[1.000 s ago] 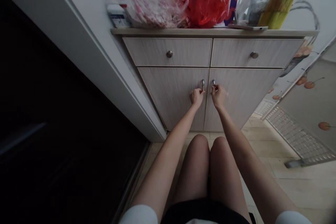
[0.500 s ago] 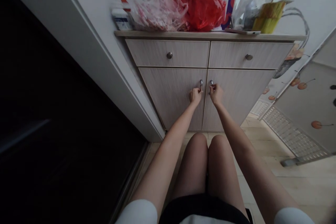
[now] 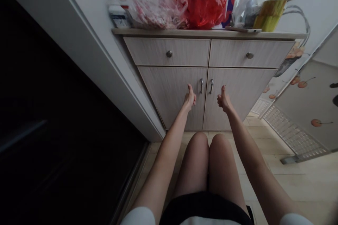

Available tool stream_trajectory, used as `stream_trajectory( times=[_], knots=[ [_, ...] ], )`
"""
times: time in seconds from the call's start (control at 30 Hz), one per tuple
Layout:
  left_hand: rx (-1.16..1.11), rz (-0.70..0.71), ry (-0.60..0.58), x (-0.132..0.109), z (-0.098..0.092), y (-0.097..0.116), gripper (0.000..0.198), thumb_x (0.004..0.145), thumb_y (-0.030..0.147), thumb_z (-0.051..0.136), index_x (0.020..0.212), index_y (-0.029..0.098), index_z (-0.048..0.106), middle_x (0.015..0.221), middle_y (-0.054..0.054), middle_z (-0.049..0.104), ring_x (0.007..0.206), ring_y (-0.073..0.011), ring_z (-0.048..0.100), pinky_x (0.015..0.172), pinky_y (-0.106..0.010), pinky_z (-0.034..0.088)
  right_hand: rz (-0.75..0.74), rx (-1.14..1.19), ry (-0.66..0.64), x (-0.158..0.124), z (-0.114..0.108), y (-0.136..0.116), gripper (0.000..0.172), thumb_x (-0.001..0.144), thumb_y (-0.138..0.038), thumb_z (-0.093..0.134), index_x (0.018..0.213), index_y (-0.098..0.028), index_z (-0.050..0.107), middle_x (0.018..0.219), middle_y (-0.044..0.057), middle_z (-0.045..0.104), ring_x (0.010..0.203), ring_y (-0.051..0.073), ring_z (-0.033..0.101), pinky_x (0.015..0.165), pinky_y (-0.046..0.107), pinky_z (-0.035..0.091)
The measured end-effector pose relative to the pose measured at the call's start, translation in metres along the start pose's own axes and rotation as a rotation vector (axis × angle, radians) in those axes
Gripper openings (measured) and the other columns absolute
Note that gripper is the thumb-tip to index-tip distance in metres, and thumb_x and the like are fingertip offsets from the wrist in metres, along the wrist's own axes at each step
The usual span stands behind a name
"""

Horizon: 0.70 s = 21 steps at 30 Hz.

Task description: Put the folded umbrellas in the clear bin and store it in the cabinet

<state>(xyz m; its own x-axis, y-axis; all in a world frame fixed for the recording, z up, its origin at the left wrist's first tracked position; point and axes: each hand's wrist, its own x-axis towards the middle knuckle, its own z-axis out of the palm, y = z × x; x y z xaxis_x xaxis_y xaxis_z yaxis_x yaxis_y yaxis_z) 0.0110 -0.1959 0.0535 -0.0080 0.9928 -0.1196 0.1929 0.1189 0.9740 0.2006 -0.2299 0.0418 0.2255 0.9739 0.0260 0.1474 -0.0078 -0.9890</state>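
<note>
Just inside the inner edges of the two lower cabinet doors, a pair of short metal bar handles stand upright, their long axes vertical, side by side across the narrow gap between the doors. The pale wood-grain cabinet has two upper drawers with round metal knobs and stands on a light wood-look floor, a white door frame at its left. Along its far top shelf sit a red plastic bag, a clear plastic bag, a small white bottle and a phone. A cherry-printed panel leans in at the right.

Both hands hang in the air before the doors, each curled narrow with the thumb pointing up. The left hand is just left of the left handle, the right hand a little right of the other. Neither holds anything or grips a handle.
</note>
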Motion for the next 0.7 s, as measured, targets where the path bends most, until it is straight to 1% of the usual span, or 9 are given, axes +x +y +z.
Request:
stream_trajectory(
  times=[0.1,0.2,0.3,0.4,0.43,0.5,0.57,0.6,0.7],
  knots=[
    [0.034,0.006,0.007,0.000,0.003,-0.002,0.083,0.072,0.094,-0.004,0.046,0.024,0.032,0.040,0.001,0.026,0.041,-0.0127,0.038,0.047,-0.027,0.033,0.058,0.110,-0.059,-0.003,0.001,0.000,0.076,0.066,-0.103,0.005,0.059,-0.028,0.016,0.049,-0.008,0.015,0.041,0.008,0.012,0.040,0.026,0.010],
    [0.040,-0.022,0.033,0.001,0.005,-0.006,0.082,0.073,0.095,0.001,0.046,0.024,0.033,0.041,0.000,0.028,0.041,-0.0133,0.039,0.047,-0.028,0.033,0.059,0.116,-0.052,-0.001,-0.001,0.003,0.076,0.065,-0.103,0.005,0.059,-0.028,0.017,0.049,-0.008,0.015,0.041,0.009,0.013,0.040,0.026,0.010],
    [0.048,-0.040,0.054,0.004,0.006,-0.011,0.081,0.074,0.094,0.001,0.046,0.025,0.033,0.040,0.000,0.031,0.041,-0.0144,0.041,0.046,-0.028,0.034,0.035,0.044,-0.004,0.005,-0.004,0.009,0.077,0.069,-0.101,0.006,0.058,-0.028,0.025,0.048,-0.006,0.021,0.040,0.010,0.021,0.039,0.027,0.016],
    [0.108,-0.002,0.094,0.010,0.008,-0.016,0.081,0.078,0.092,0.005,0.048,0.024,0.038,0.043,-0.002,0.040,0.046,-0.0159,0.049,0.049,-0.028,0.038,-0.040,-0.030,0.095,0.016,-0.002,0.014,0.077,0.074,-0.098,0.020,0.061,-0.025,0.041,0.052,-0.001,0.040,0.046,0.013,0.039,0.043,0.027,0.029],
    [0.133,0.033,0.115,0.013,0.011,-0.018,0.080,0.081,0.091,0.011,0.050,0.024,0.041,0.046,-0.003,0.045,0.048,-0.0164,0.052,0.051,-0.028,0.040,-0.095,-0.045,0.142,0.021,0.000,0.015,0.075,0.076,-0.096,0.028,0.066,-0.023,0.047,0.058,0.002,0.050,0.052,0.014,0.047,0.047,0.027,0.034],
    [0.178,0.155,0.172,0.023,0.018,-0.018,0.071,0.087,0.083,0.029,0.059,0.022,0.051,0.057,-0.004,0.058,0.058,-0.0172,0.060,0.059,-0.028,0.045,-0.228,-0.060,0.229,0.033,0.009,0.016,0.070,0.078,-0.088,0.043,0.082,-0.019,0.057,0.083,0.009,0.065,0.072,0.017,0.060,0.060,0.027,0.045],
    [0.210,0.310,0.224,0.034,0.027,-0.016,0.054,0.093,0.068,0.045,0.072,0.020,0.060,0.075,-0.007,0.068,0.073,-0.0183,0.066,0.072,-0.029,0.049,-0.332,-0.075,0.267,0.047,0.020,0.017,0.065,0.083,-0.077,0.048,0.100,-0.016,0.061,0.107,0.015,0.068,0.091,0.020,0.064,0.076,0.030,0.050],
    [0.221,0.371,0.236,0.039,0.032,-0.015,0.046,0.095,0.060,0.049,0.080,0.019,0.063,0.083,-0.008,0.071,0.080,-0.0187,0.067,0.077,-0.029,0.049,-0.355,-0.088,0.254,0.053,0.026,0.018,0.062,0.086,-0.072,0.048,0.106,-0.015,0.061,0.114,0.017,0.067,0.097,0.020,0.065,0.081,0.031,0.050],
    [0.233,0.438,0.202,0.052,0.043,-0.010,0.031,0.097,0.044,0.053,0.094,0.017,0.067,0.092,-0.011,0.073,0.090,-0.0198,0.069,0.084,-0.031,0.050,-0.359,-0.132,0.170,0.070,0.038,0.023,0.054,0.094,-0.062,0.041,0.112,-0.015,0.060,0.114,0.017,0.068,0.099,0.020,0.066,0.084,0.032,0.051]
  ],
)
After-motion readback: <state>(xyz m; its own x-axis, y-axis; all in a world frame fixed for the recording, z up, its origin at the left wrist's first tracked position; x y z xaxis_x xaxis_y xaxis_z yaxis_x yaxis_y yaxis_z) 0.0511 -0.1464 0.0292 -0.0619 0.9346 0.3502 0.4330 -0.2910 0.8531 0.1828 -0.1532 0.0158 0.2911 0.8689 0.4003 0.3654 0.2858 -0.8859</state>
